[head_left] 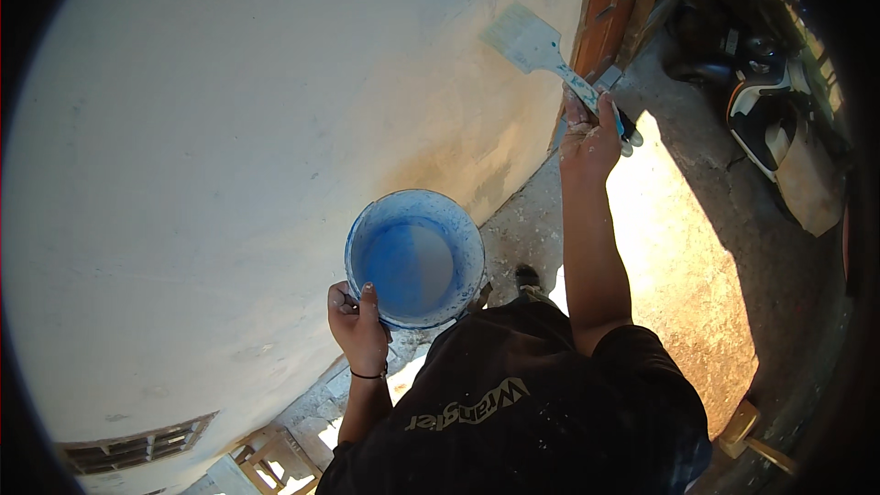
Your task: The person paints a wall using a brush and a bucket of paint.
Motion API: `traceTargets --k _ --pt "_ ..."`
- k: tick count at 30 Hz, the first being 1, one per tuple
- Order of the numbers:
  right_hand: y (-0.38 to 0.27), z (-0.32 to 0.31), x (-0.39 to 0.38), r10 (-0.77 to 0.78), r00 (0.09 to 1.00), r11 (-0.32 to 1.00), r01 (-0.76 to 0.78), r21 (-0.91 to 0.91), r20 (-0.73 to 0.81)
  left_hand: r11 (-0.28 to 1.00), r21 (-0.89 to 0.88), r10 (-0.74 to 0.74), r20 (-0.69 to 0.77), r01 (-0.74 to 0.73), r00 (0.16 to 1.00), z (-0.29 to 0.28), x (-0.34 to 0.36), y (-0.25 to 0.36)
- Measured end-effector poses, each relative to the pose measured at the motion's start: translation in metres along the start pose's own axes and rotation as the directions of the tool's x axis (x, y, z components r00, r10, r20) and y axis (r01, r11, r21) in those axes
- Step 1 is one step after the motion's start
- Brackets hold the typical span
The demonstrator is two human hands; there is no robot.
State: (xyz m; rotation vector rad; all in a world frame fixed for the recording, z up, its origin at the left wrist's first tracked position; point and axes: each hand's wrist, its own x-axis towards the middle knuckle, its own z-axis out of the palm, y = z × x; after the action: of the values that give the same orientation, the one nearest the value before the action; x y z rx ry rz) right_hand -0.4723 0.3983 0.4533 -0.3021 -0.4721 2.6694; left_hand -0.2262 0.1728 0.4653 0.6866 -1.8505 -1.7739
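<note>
My left hand (358, 325) grips the rim of a blue paint bucket (414, 257) and holds it up near my chest; pale paint lies in its bottom. My right hand (589, 137) is raised and closed around the handle of a wide flat paintbrush (532, 44). The brush's pale bristles rest against the whitish wall (229, 147) near its right end. A thin dark band circles my left wrist.
A brown wooden door frame (614, 0) borders the wall on the right. A parked scooter (765, 101) stands on the concrete ground (697, 247) at the upper right. A vent grille (137, 447) and a wooden stool (275, 458) are at the lower left.
</note>
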Motion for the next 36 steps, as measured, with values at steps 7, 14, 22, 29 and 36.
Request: traceTargets --k 7,14,22,29,36 --pt "0.041 -0.018 0.022 -0.085 0.996 0.989 0.087 -0.118 0.022 0.996 0.001 -0.089 0.032 0.089 0.996 0.002 -0.003 0.010" --pt "0.021 0.028 -0.008 -0.259 0.966 0.910 0.244 -0.336 -0.002 0.996 0.017 -0.086 0.072 0.085 0.994 0.000 -0.001 0.009" --pt "-0.005 0.104 -0.008 -0.366 0.903 0.803 0.429 -0.413 0.227 0.993 0.021 -0.115 0.097 0.113 0.989 -0.001 0.002 0.010" --pt "0.031 0.037 0.019 -0.139 0.986 0.989 0.134 0.060 0.089 0.994 0.032 -0.108 0.123 0.105 0.986 -0.003 0.004 0.007" --pt "0.035 -0.003 0.008 -0.125 0.988 0.988 0.116 -0.103 -0.085 0.999 0.030 -0.024 0.133 0.020 0.991 -0.008 0.009 -0.004"
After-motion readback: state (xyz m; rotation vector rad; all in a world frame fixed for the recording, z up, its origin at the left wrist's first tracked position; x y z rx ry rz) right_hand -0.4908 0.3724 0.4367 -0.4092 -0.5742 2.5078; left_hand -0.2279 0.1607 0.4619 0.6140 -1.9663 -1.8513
